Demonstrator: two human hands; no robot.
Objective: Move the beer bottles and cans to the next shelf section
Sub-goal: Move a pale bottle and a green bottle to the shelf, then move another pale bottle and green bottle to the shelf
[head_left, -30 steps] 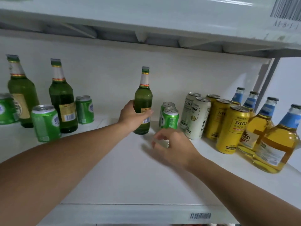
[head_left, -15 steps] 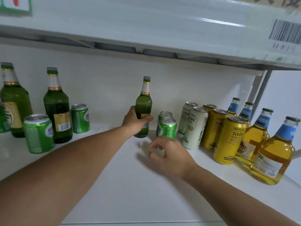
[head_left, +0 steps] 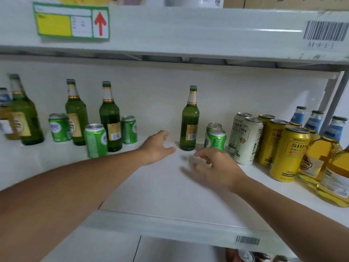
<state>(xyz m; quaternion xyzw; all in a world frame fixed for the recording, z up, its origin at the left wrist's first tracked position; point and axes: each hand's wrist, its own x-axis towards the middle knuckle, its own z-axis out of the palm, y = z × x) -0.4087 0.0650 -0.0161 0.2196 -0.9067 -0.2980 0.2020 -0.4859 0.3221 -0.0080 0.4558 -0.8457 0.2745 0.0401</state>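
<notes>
Left section of shelf (head_left: pixel 166 188): three green bottles (head_left: pixel 110 118) upright among three green cans (head_left: pixel 95 140). Centre: left hand (head_left: pixel 157 147) spread, empty, just left of a lone upright green bottle (head_left: pixel 189 120), not touching; right hand (head_left: pixel 215 167) loosely spread, empty, before two green cans (head_left: pixel 215 138). Right: white cans (head_left: pixel 246 140), yellow cans (head_left: pixel 288 154), amber bottles (head_left: pixel 321 154).

A green bottle (head_left: pixel 189 121) is seen upright on the white shelf (head_left: pixel 160 188), apart from both hands. The left hand (head_left: pixel 156 146) is spread open just left of its base; the right hand (head_left: pixel 217 167) is held loosely curled before two green cans (head_left: pixel 215 138). White cans (head_left: pixel 245 137) and yellow cans (head_left: pixel 287 154) are ranged to the right.
</notes>
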